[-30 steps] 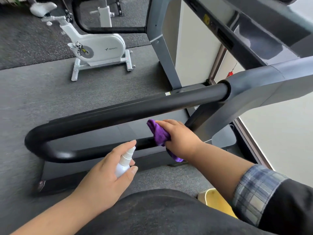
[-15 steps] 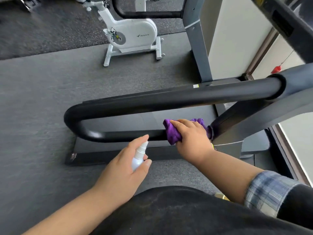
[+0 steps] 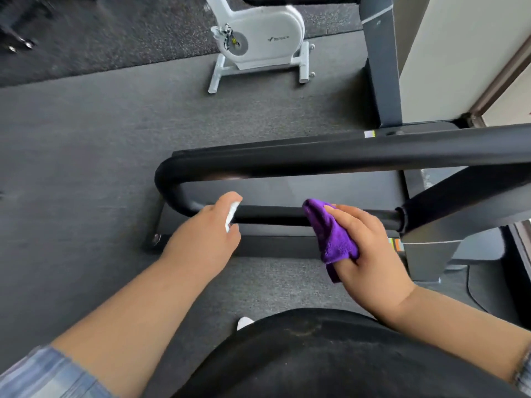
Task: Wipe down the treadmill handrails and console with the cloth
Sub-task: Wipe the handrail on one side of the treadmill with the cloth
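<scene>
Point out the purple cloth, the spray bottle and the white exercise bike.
purple cloth (image 3: pixel 333 239): head view, on the folded fabric below the handrail.
spray bottle (image 3: pixel 232 215): head view, on the white body showing between the fingers.
white exercise bike (image 3: pixel 268 38): head view, on its white housing.

Pretty clearly a gym. There's speckled rubber flooring (image 3: pixel 100 33), a white exercise bike (image 3: pixel 258 38) parked at the back, and a treadmill handrail (image 3: pixel 287 162) running across the front.
</scene>
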